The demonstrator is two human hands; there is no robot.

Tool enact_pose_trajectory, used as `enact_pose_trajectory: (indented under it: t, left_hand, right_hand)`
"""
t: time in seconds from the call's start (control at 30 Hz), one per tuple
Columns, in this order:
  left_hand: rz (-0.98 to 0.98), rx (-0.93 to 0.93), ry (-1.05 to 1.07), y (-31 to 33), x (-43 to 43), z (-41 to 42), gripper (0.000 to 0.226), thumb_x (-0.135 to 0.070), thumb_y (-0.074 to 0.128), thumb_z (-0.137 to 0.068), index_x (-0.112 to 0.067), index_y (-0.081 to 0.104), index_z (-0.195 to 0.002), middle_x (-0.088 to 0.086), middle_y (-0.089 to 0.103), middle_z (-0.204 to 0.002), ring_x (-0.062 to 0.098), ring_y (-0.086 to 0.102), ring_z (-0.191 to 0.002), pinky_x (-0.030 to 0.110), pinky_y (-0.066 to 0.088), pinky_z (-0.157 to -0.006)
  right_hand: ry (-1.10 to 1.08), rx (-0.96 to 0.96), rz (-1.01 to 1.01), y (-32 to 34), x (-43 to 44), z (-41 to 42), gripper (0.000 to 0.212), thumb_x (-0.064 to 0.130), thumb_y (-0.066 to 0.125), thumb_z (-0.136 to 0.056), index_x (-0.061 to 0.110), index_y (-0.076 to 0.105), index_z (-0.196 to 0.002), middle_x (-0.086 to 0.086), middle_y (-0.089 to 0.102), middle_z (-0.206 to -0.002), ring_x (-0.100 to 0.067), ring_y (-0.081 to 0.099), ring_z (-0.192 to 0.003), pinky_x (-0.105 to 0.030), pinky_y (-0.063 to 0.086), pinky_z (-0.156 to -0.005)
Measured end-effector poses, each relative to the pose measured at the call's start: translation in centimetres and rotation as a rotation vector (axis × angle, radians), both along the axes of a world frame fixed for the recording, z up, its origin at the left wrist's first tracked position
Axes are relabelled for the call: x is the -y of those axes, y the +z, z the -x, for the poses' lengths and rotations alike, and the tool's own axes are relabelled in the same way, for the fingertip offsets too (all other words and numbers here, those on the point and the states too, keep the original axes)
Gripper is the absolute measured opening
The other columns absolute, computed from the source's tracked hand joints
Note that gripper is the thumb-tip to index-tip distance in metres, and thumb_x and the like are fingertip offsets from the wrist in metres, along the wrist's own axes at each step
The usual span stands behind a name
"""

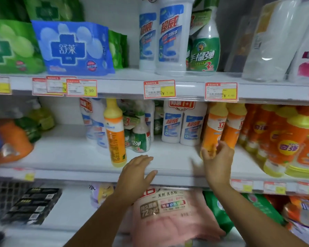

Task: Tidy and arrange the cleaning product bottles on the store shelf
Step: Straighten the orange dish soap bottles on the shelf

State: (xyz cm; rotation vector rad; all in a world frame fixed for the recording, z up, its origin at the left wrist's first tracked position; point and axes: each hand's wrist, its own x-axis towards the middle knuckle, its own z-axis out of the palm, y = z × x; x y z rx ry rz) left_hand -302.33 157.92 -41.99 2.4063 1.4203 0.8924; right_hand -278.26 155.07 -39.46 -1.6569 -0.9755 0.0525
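On the middle shelf (pixel 168 163) a tall orange and yellow bottle (pixel 114 132) stands alone near the front. My left hand (pixel 136 173) hovers open just right of its base, fingers straight, touching nothing I can see. My right hand (pixel 217 157) grips the lower part of an orange bottle (pixel 213 129) that leans slightly beside a second orange bottle (pixel 233 122). Behind stand white bottles with blue labels (pixel 183 125) and small green-labelled bottles (pixel 141 138).
More orange bottles with yellow bases (pixel 282 139) crowd the shelf's right end. Orange and green refill pouches (pixel 12 139) lie at the left. The upper shelf holds white bottles (pixel 171 36) and wipes packs (pixel 71 49). A pink detergent bag (pixel 168 216) sits below.
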Motion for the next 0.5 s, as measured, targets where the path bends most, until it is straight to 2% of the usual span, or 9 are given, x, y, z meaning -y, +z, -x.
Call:
enact_pose_trajectory:
  t: [0.07,0.17,0.23,0.3,0.4,0.5]
  left_hand:
    - [-0.008,0.021,0.031,0.5,0.8,1.8,0.049,-0.041,0.055,-0.09,-0.027,0.046,-0.137,-0.008,0.045,-0.143,0.011,0.037,-0.132,0.024,0.023,-0.11]
    - [0.005,0.054,0.099,0.9,1.6,5.4,0.046,-0.039,0.055,-0.09,-0.028,0.048,-0.135,-0.008,0.048,-0.139,0.012,0.041,-0.127,0.027,0.03,-0.108]
    - [0.008,0.085,0.174,0.8,1.9,8.1,0.043,-0.038,0.057,-0.09,-0.028,0.051,-0.131,-0.007,0.053,-0.133,0.012,0.044,-0.122,0.026,0.035,-0.102]
    - [0.03,0.103,0.249,0.4,2.1,10.4,0.042,-0.036,0.058,-0.089,-0.025,0.053,-0.129,-0.005,0.055,-0.13,0.014,0.045,-0.121,0.025,0.035,-0.1]
    - [0.023,0.073,0.28,-0.4,2.2,12.6,0.045,-0.042,0.056,-0.088,-0.022,0.054,-0.128,-0.003,0.055,-0.13,0.016,0.046,-0.122,0.025,0.033,-0.1]
    - [0.026,0.04,0.275,-1.0,2.0,13.3,0.057,-0.049,0.049,-0.081,-0.021,0.052,-0.132,-0.002,0.052,-0.136,0.016,0.043,-0.126,0.026,0.03,-0.104]
  right_hand:
    - [0.11,0.027,-0.049,0.8,0.4,4.1,0.046,0.019,0.067,-0.086,0.005,0.048,-0.125,-0.009,0.049,-0.112,-0.026,0.051,-0.103,-0.034,0.043,-0.091]
    - [0.454,0.093,0.042,2.3,-1.0,10.5,0.045,0.026,0.062,-0.089,0.015,0.046,-0.129,-0.004,0.05,-0.116,-0.021,0.052,-0.107,-0.035,0.046,-0.093]
    - [0.655,0.135,0.143,3.3,-2.9,14.6,0.059,0.036,0.065,-0.086,0.018,0.041,-0.136,-0.002,0.048,-0.132,-0.017,0.048,-0.12,-0.036,0.043,-0.101]
    - [0.796,0.09,0.178,3.9,-4.7,18.3,0.076,0.042,0.072,-0.077,0.024,0.034,-0.14,0.001,0.047,-0.137,-0.016,0.048,-0.123,-0.041,0.043,-0.104]
    - [0.769,-0.028,0.143,4.0,-6.9,21.8,0.09,0.039,0.08,-0.066,0.033,0.026,-0.137,0.005,0.053,-0.128,-0.018,0.056,-0.113,-0.043,0.049,-0.095]
    - [0.643,-0.017,0.144,4.0,-7.7,22.2,0.074,0.029,0.076,-0.077,0.028,0.029,-0.134,0.001,0.058,-0.125,-0.023,0.058,-0.11,-0.043,0.049,-0.093]
